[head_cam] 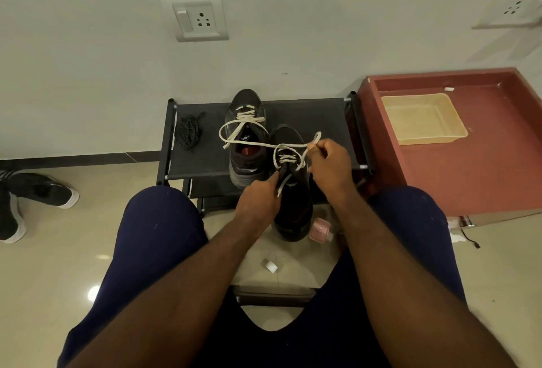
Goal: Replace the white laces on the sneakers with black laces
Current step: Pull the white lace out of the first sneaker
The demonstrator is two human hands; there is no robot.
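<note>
Two dark sneakers with white laces are in front of me. The far sneaker (pixel 245 121) stands on the black shoe rack (pixel 311 115), its loosened white lace (pixel 234 133) looping off to the side. The near sneaker (pixel 293 206) is held off the rack's front edge. My left hand (pixel 258 200) grips its tongue side and a white lace end. My right hand (pixel 330 162) pinches a loop of this sneaker's white lace (pixel 289 150) above the eyelets. A bundle of black laces (pixel 188 130) lies on the rack's left part.
A reddish cabinet top (pixel 484 168) with a yellow plastic tray (pixel 422 118) stands to the right. Another pair of dark shoes (pixel 41 191) lies on the floor at left. A pink object (pixel 319 229) and a small white piece (pixel 269 265) lie on the tiles between my knees.
</note>
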